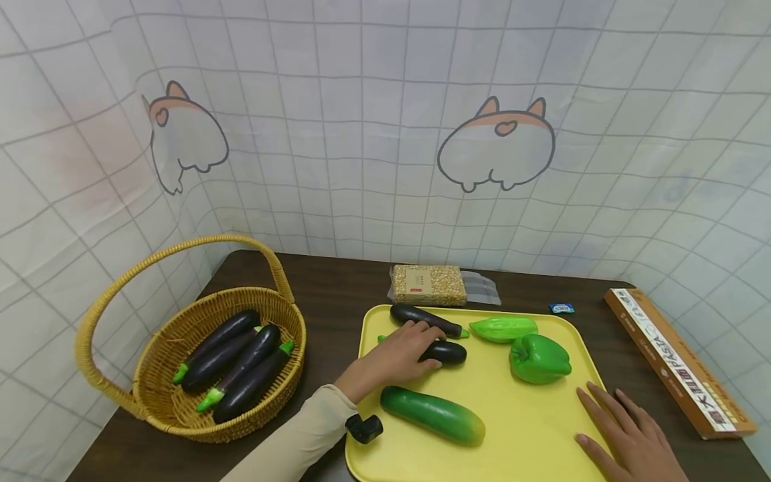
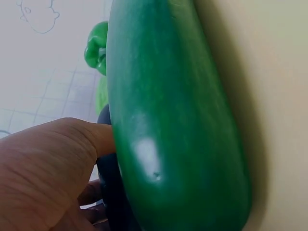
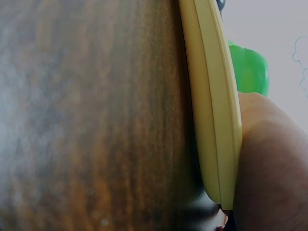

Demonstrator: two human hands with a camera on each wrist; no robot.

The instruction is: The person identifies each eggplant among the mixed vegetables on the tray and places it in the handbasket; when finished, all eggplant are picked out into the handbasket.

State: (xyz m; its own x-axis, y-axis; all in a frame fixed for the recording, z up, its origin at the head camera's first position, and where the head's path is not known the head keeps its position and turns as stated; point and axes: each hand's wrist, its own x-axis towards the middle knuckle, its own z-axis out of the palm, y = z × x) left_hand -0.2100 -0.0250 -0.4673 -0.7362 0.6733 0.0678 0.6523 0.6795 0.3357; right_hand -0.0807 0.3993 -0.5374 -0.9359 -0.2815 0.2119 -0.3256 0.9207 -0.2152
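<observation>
My left hand (image 1: 399, 356) grips a dark eggplant (image 1: 450, 353) lying on the yellow tray (image 1: 518, 435), its thumb and fingers curled around either side. Just behind it lies a second eggplant (image 1: 424, 317). Closer to me rests a green cucumber-like vegetable (image 1: 430, 415), which fills much of the left wrist view and partly hides the gripped eggplant. A green bell pepper (image 1: 539, 359) and a ridged, pointed green vegetable (image 1: 503, 328) sit toward the tray's far right. With fingers spread, my right hand (image 1: 632, 438) rests at the tray's right edge and holds nothing.
On the left stands a wicker basket (image 1: 296, 348) with a tall handle, several eggplants inside. Behind the tray lie a bag of grain (image 1: 442, 286) and a small blue packet (image 1: 562, 308). A long pasta box (image 1: 677, 361) lies at the right of the dark wooden table (image 1: 331, 281).
</observation>
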